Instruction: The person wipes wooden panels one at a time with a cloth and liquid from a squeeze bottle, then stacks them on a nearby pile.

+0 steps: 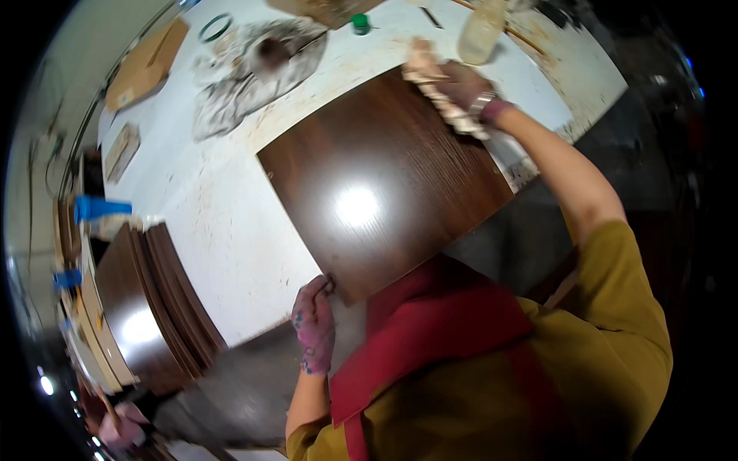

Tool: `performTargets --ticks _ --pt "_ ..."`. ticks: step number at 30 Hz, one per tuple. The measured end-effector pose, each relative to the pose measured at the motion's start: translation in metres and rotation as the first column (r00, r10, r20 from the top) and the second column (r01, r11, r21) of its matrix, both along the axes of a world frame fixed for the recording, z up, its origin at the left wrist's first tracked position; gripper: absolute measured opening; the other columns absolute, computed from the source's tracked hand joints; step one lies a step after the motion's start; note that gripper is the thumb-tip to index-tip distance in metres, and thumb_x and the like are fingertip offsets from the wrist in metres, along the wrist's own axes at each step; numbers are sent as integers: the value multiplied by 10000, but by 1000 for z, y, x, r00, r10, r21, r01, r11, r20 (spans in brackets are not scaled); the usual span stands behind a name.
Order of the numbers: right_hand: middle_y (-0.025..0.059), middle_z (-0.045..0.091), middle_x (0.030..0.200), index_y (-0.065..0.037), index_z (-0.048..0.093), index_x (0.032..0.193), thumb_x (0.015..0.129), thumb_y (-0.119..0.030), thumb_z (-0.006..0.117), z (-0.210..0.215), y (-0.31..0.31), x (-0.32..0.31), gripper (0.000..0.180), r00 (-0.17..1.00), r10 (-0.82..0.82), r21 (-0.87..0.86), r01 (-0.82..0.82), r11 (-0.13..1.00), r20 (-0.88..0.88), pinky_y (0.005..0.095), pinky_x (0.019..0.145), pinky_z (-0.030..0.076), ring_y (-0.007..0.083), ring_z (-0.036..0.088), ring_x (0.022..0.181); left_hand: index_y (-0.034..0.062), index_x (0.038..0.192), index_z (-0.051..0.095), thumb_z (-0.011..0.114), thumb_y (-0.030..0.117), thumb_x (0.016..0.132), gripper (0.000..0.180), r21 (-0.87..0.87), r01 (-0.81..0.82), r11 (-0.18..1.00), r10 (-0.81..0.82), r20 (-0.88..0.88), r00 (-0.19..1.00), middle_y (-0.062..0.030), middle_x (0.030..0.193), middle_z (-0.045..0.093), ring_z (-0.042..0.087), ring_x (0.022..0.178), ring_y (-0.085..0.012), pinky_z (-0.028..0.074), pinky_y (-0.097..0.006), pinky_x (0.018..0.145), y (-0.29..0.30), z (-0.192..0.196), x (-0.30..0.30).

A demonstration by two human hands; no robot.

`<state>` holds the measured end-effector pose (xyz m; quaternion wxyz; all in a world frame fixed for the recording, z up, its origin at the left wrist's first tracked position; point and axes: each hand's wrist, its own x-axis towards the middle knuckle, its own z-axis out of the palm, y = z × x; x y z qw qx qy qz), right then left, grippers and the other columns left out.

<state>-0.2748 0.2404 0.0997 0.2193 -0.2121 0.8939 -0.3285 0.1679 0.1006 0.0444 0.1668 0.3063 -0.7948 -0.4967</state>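
A dark brown wood-grain panel (384, 154) lies on the white worktable, its near corner jutting past the table edge. My left hand (314, 313), in a stained pink glove, is closed on the panel's near left corner. In my right hand (463, 86), also gloved, is a crumpled pale cloth (440, 96), which rests on the panel along its far right edge. A light glare covers the panel's middle. The fingers of my right hand are partly hidden and blurred.
On the white table (223, 253) are a stained grey rag (254, 92), a green-capped container (360, 24), a cloudy plastic bottle (483, 34), a small block (123, 152) and a cardboard piece (146, 65). Dark panels (146, 300) are stacked at left. Further left, a person (123, 424) is partly visible.
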Motion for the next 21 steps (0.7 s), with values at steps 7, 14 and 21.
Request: performTargets --ticks 7,14,21 --pt "54 563 1047 -40 586 1165 893 -168 601 -7 75 -2 301 859 458 -104 -489 866 -228 290 880 443 169 561 969 2 1270 513 327 442 1031 534 691 -284 665 116 280 953 -143 1066 655 638 856 -223 517 -340 829 66 -37 54" --pt "62 564 1000 -36 584 1102 934 -215 545 -11 -18 52 248 836 433 -181 -509 842 -336 311 803 479 185 585 892 18 1325 473 452 391 1003 493 948 -30 316 330 -80 941 -170 1223 606 615 1050 -279 485 -412 949 64 -42 13" --pt "95 631 814 -118 598 1003 875 -156 562 -91 -66 252 139 672 728 -165 -740 652 -139 417 617 528 235 654 723 26 1220 556 543 283 952 371 417 83 905 -52 -87 995 -158 1190 608 603 1096 -297 486 -386 926 74 -69 16"
